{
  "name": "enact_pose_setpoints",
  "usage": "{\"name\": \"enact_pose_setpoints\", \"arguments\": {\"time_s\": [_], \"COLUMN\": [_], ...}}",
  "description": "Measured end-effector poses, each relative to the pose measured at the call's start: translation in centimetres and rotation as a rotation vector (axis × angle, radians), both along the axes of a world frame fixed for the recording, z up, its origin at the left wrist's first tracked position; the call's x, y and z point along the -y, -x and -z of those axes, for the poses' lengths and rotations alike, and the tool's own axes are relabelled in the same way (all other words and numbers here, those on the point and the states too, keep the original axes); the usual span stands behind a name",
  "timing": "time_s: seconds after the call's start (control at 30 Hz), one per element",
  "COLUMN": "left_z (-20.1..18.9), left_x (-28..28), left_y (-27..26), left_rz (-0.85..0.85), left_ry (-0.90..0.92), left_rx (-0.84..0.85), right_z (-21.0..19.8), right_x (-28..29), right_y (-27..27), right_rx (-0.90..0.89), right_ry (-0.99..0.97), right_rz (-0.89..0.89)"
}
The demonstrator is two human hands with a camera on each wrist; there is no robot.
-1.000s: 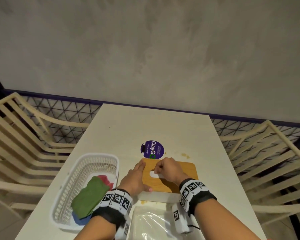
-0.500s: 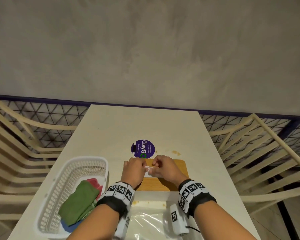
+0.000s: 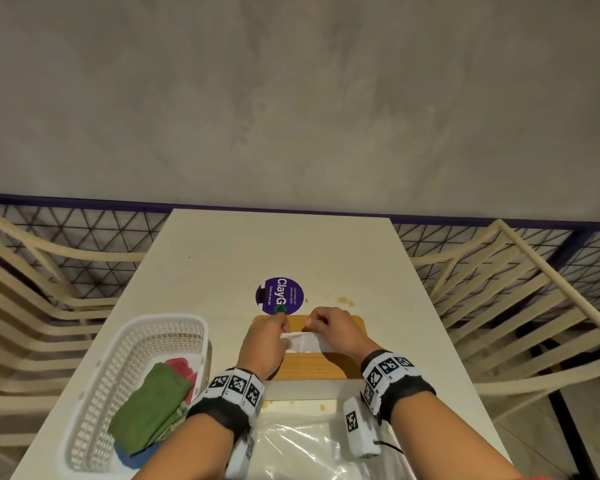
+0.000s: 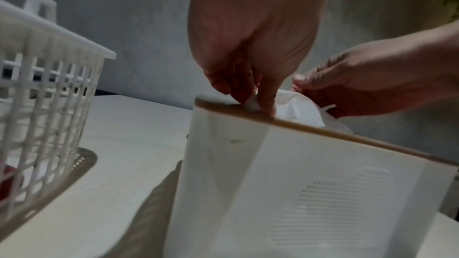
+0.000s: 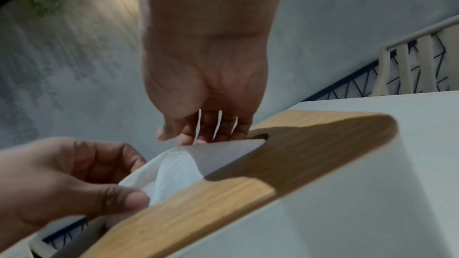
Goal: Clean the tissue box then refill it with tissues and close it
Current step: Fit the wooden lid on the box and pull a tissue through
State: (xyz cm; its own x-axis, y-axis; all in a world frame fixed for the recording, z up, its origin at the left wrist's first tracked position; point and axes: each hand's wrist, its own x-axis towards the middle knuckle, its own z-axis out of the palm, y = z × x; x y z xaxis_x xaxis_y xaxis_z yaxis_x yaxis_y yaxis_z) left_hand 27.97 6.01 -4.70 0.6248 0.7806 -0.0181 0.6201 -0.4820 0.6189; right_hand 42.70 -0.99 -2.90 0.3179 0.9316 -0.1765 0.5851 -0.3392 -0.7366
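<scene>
With the wooden lid (image 3: 309, 365) already on the tissue box (image 4: 298, 193) at the table's (image 3: 257, 244) six o'clock, both grips, left hand (image 3: 265, 344) and right hand (image 3: 336, 329), pinch the tissue (image 3: 303, 341) poking through its slot, which next probably needs a gentle upward tug.

A canteen-style eating area, seen from a seat at a pale desk (image 3: 222, 258).

A round purple sticker (image 3: 279, 295) reading "ClayGo – Clean as you go" marks the desktop beside food stains (image 3: 345, 301). Cream slatted chairs (image 3: 520, 306) flank it on both sides, before a dark wire-mesh railing (image 3: 80, 230) and a bare grey plaster wall (image 3: 291, 98).
</scene>
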Motion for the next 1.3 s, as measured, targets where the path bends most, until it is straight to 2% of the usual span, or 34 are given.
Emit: {"name": "enact_pose_setpoints", "arguments": {"time_s": [0.13,0.23,0.4,0.53,0.63,0.73,0.9,1.03,1.2,1.3], "left_z": [-0.3,-0.7,-0.5,-0.7,-1.1,-0.6,-1.0,-1.3,-1.0,-0.5], "left_x": [-0.6,-1.1,-1.5,-1.4,-1.1,-1.4,-0.9,-0.7,-1.0,-1.4], "left_y": [0.4,0.9,1.1,0.5,0.4,0.6,0.8,0.9,1.7,1.9], "left_rz": [0.011,0.061,0.085,0.044,0.059,0.076,0.045,0.017,0.023,-0.01], "left_ry": [0.003,0.002,0.0,0.152,0.237,0.185,0.164,0.181,0.176,0.174], "left_rx": [0.044,0.028,0.0,0.058,0.021,-0.08,0.053,0.122,0.127,0.11], "right_z": [0.5,0.4,0.1,0.2,-0.2,-0.3,-0.4,-0.1,-0.2,-0.5], "right_x": [1.1,1.3,1.6,2.0,1.8,1.8,1.8,1.0,1.0,2.3], "right_y": [-0.7,-1.3,-1.8,-1.5,-1.8,-2.4,-0.4,3.1,2.3,0.6], "right_rx": [0.14,0.064,0.014,0.2,0.096,0.079,0.246,0.528,0.656,0.708], "right_ry": [0.05,0.073,-0.029,0.08,0.087,0.053,0.011,0.078,-0.017,-0.02], "right_rz": [-0.004,0.033,0.077,-0.071,-0.006,0.052,0.054,-0.148,0.061,0.114]}}
